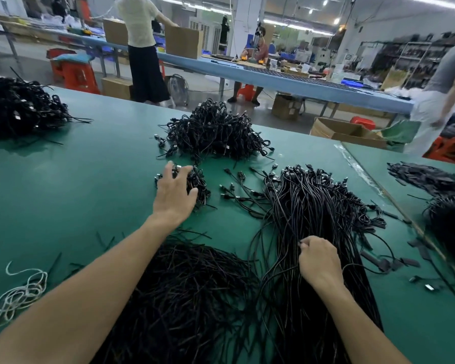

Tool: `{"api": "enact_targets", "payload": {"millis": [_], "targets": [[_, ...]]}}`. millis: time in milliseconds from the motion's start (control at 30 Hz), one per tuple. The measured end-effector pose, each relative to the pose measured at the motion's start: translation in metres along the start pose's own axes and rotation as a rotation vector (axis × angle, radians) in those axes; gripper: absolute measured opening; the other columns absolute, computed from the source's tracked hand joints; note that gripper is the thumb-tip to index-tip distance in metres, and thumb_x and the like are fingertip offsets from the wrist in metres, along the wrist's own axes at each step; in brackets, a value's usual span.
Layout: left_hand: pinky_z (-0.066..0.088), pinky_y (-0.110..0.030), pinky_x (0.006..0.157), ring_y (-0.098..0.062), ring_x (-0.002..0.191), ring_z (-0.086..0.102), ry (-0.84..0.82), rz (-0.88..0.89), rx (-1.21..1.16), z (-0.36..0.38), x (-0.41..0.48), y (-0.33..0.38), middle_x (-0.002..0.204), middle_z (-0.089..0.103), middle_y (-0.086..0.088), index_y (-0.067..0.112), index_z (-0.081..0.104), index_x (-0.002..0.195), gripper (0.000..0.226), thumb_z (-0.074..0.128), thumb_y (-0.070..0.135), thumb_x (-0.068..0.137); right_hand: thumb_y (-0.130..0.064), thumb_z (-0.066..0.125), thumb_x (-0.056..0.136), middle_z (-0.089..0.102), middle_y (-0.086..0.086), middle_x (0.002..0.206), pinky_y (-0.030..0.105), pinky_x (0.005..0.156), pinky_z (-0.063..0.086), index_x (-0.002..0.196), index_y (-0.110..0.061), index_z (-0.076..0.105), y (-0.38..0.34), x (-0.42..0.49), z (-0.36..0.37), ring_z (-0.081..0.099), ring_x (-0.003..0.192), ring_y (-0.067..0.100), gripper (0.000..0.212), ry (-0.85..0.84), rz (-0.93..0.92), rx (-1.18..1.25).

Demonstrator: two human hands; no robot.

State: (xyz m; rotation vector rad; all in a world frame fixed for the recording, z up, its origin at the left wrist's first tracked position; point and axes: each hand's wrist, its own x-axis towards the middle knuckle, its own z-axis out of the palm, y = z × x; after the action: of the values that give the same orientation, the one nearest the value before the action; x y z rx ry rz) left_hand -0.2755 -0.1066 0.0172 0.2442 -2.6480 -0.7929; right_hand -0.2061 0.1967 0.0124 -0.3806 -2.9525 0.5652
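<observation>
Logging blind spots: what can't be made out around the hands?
Head view throughout.
Left hand: its back hides whether it grips the small coiled bundle.
Right hand: which strand of the long cable bunch it pinches, too fine.
Near cable pile: cut off by bottom edge.

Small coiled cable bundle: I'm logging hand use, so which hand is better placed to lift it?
Left. The left hand is spread over the small coiled bundle, while the right hand is busy pinching the long cable pile.

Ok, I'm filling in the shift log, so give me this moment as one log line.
left hand: spread over small coiled bundle | right hand: pinches strands of long cable bunch | surface: green table
</observation>
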Motion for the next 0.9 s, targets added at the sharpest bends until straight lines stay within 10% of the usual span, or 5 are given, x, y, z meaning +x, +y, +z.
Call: {"api": "enact_targets", "payload": {"millis": [267,433,567,733,900], "targets": [[0.028,-0.029,0.115,-0.013,0.138,0.038,-0.300,0.663,-0.203,0.002,-0.087,0.052,0.148,0.048,0.000,0.031,0.053,0.139,0.052,0.065,0.013,0.091,-0.023,0.060,0.096,0.061,-0.014,0.070,0.011,0.055,0.040,0.084,-0.026,0.067,-0.081,-0.060,-0.042,0.052,0.057,-0.003,0.014,-0.303,-0.544,0.367],[0.053,-0.032,0.056,-0.014,0.058,0.060,-0.115,0.228,-0.631,-0.017,-0.100,0.039,0.073,0.064,-0.008,0.008,0.059,0.076,0.033,0.047,0.021,0.103,-0.029,0.061,0.096,0.057,-0.012,0.056,0.012,0.042,0.031,0.078,-0.024,0.069,-0.072,-0.082,-0.060,0.041,0.043,0.001,0.019,-0.154,-0.563,0.588],[0.036,-0.017,0.046,-0.004,0.043,0.043,0.119,0.418,-0.339,-0.044,-0.105,0.022,0.053,0.049,0.014,0.020,0.061,0.070,0.036,0.065,0.050,0.090,-0.031,0.056,0.097,0.051,-0.010,0.047,0.011,0.035,0.024,0.079,-0.024,0.066,-0.054,-0.068,-0.067,0.037,0.036,0.004,0.022,0.091,-0.363,0.662],[0.035,-0.023,0.049,-0.008,0.047,0.036,-0.535,0.329,-0.382,-0.070,-0.120,0.031,0.056,0.045,0.005,0.024,0.062,0.066,0.067,0.036,0.083,0.084,-0.031,0.056,0.099,0.050,-0.008,0.058,0.017,0.041,0.029,0.082,-0.021,0.066,-0.047,-0.049,-0.054,0.038,0.039,0.002,0.023,0.184,-0.215,0.749],[0.027,-0.018,0.042,-0.010,0.044,0.026,-1.046,0.114,-1.044,-0.089,-0.136,0.047,0.053,0.034,0.007,0.022,0.057,0.065,0.047,0.046,0.052,0.099,-0.033,0.059,0.098,0.056,-0.004,0.066,0.026,0.055,0.039,0.081,-0.024,0.069,-0.049,-0.046,-0.036,0.044,0.054,0.004,0.021,0.051,-0.191,0.742]]}}
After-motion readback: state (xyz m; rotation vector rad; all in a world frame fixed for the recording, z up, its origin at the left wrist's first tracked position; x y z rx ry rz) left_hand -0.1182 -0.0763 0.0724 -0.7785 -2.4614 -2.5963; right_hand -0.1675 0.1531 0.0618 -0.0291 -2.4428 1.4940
